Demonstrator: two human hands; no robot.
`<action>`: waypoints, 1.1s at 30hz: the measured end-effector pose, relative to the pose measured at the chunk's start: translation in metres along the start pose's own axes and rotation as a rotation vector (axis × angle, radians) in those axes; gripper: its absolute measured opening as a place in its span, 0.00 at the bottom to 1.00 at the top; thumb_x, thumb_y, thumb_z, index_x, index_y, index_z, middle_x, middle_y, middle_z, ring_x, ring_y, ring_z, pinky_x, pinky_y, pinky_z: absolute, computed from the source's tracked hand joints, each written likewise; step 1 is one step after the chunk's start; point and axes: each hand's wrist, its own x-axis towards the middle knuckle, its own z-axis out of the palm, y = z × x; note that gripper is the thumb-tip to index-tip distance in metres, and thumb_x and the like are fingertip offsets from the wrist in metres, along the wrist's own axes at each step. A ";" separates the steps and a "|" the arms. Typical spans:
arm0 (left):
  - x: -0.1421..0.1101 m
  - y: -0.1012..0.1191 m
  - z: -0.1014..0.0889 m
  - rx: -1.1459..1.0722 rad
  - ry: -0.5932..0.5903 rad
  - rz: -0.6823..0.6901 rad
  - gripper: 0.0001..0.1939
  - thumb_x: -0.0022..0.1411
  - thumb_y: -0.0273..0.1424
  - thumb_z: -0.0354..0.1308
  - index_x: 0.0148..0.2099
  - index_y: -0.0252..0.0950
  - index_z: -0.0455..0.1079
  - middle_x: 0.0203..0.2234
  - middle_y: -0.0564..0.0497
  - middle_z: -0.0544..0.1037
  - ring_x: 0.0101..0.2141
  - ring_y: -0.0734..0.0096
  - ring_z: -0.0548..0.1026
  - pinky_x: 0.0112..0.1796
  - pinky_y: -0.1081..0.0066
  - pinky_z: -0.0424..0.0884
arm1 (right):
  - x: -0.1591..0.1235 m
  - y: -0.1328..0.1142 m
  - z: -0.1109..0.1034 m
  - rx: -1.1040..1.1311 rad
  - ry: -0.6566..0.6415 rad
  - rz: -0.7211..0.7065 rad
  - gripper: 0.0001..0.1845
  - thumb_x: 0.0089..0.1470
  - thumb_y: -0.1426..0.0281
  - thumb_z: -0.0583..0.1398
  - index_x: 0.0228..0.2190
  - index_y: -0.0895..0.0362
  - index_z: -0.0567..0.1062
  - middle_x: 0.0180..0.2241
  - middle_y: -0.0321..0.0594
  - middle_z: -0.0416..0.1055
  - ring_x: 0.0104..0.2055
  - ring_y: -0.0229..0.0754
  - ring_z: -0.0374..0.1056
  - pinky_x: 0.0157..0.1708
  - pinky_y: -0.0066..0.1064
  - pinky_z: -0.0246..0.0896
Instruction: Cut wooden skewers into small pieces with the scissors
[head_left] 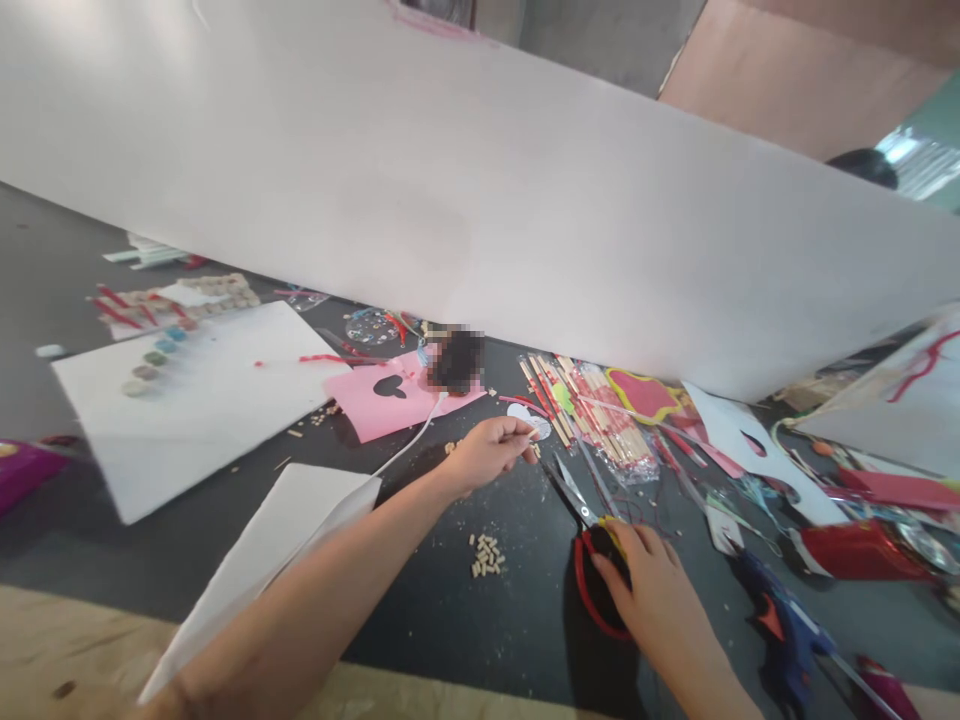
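Note:
My left hand [489,452], near the middle of the view, is closed in a pinch on a short, pale wooden stick [534,433]; only its tip shows past the fingers. My right hand [651,575] grips the red handles of a pair of scissors [579,505]. Their blades are parted and point up and left, just below the left fingertips and apart from the stick. Below my left hand, a small pile of cut stick pieces [487,556] lies on the dark table [420,610].
Packs of wooden sticks [600,410] lie beyond the scissors. To the right are a blue glue gun [787,620], a red can [862,550] and a white mask-shaped cutout [750,450]. Pink paper [360,405] and white boards [225,420] lie left. A tall white panel [480,200] stands behind.

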 end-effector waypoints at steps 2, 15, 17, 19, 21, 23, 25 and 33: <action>-0.001 0.000 0.001 0.006 -0.032 -0.012 0.14 0.57 0.39 0.50 0.38 0.33 0.65 0.28 0.49 0.74 0.18 0.83 0.60 0.19 0.80 0.55 | -0.004 0.004 0.004 0.003 -0.005 0.025 0.17 0.51 0.65 0.57 0.43 0.56 0.68 0.39 0.46 0.69 0.39 0.47 0.66 0.40 0.39 0.62; 0.000 0.000 -0.001 0.015 0.054 -0.031 0.11 0.56 0.37 0.52 0.35 0.33 0.64 0.28 0.50 0.74 0.19 0.83 0.62 0.19 0.80 0.57 | 0.022 -0.074 -0.010 0.303 -0.303 -0.258 0.10 0.55 0.75 0.52 0.36 0.53 0.71 0.35 0.38 0.69 0.40 0.41 0.63 0.39 0.32 0.56; 0.000 0.001 -0.001 0.008 0.064 -0.025 0.11 0.56 0.37 0.53 0.35 0.33 0.64 0.27 0.50 0.74 0.19 0.83 0.63 0.19 0.80 0.57 | 0.024 -0.083 -0.006 0.313 -0.332 -0.281 0.10 0.55 0.75 0.53 0.35 0.52 0.72 0.35 0.38 0.69 0.40 0.40 0.63 0.39 0.30 0.56; 0.000 0.001 -0.001 0.002 0.070 -0.021 0.11 0.55 0.36 0.53 0.35 0.33 0.64 0.27 0.50 0.74 0.19 0.83 0.63 0.19 0.80 0.57 | 0.026 -0.089 -0.003 0.306 -0.346 -0.281 0.10 0.55 0.75 0.53 0.34 0.52 0.72 0.35 0.38 0.68 0.40 0.40 0.62 0.39 0.29 0.56; 0.001 0.000 -0.002 -0.002 0.066 -0.024 0.11 0.55 0.36 0.53 0.35 0.33 0.65 0.27 0.50 0.74 0.19 0.83 0.63 0.19 0.81 0.58 | 0.027 -0.092 -0.001 0.290 -0.353 -0.274 0.09 0.56 0.74 0.53 0.33 0.53 0.72 0.34 0.38 0.68 0.39 0.40 0.63 0.39 0.28 0.56; 0.001 -0.001 -0.002 -0.003 0.057 -0.036 0.11 0.55 0.36 0.53 0.36 0.33 0.65 0.27 0.50 0.74 0.19 0.83 0.63 0.18 0.81 0.58 | 0.027 -0.093 0.001 0.273 -0.352 -0.277 0.09 0.56 0.73 0.53 0.32 0.53 0.72 0.34 0.38 0.68 0.39 0.39 0.63 0.38 0.28 0.56; 0.001 -0.003 -0.002 -0.004 0.043 -0.056 0.12 0.55 0.36 0.53 0.37 0.33 0.65 0.27 0.50 0.74 0.19 0.83 0.64 0.17 0.81 0.58 | 0.028 -0.092 0.001 0.255 -0.336 -0.293 0.09 0.56 0.74 0.52 0.31 0.53 0.72 0.33 0.38 0.68 0.39 0.39 0.63 0.38 0.28 0.56; -0.003 0.000 0.002 0.006 -0.093 -0.122 0.14 0.54 0.39 0.54 0.36 0.32 0.66 0.26 0.50 0.74 0.17 0.84 0.63 0.16 0.82 0.58 | 0.057 -0.063 -0.026 0.233 0.033 -0.201 0.08 0.58 0.72 0.49 0.31 0.55 0.67 0.33 0.40 0.66 0.36 0.39 0.64 0.36 0.30 0.58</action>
